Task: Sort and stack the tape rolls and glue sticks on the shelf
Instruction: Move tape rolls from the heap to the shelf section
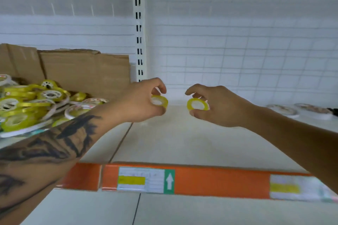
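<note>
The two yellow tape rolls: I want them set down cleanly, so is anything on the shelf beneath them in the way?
Nothing visible. The shelf is bare below both yellow tape rolls.

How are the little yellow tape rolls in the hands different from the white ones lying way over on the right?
The two yellow rolls, one in the left hand and one in the right hand, are held up on edge above the shelf; the white rolls lie flat on it. The yellow ones look smaller across; the white ones wider. All are ring-shaped tape.
</note>
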Motion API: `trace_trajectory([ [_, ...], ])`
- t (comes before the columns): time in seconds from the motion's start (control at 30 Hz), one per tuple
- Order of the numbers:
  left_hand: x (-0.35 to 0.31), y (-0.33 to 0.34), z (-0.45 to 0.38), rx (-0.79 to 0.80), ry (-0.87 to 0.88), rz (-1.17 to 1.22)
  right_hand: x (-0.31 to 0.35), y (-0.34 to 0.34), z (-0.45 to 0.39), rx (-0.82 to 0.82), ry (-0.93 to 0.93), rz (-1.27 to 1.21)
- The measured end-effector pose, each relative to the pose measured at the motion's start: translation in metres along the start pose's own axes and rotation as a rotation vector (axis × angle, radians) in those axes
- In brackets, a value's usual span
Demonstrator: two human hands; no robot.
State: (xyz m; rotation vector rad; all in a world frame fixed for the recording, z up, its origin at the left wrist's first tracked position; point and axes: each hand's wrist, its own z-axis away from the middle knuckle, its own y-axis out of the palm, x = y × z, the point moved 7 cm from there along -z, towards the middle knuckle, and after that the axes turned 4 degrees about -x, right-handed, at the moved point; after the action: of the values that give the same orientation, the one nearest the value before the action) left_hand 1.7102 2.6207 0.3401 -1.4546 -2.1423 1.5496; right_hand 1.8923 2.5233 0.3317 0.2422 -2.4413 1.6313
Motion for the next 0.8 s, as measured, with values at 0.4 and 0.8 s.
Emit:
trace_trajectory([
  [0.4, -0.130, 0.154, -0.050, 0.324, 0.108, -0.039, -0.182, -0.047, 0.065, 0.130, 0.081, 0.099],
  [0.8, -0.102, 0.171, -0.066, 0.487, 0.074, 0.106, -0.195, -0.025, 0.055, 0.092, 0.041, 0.063],
])
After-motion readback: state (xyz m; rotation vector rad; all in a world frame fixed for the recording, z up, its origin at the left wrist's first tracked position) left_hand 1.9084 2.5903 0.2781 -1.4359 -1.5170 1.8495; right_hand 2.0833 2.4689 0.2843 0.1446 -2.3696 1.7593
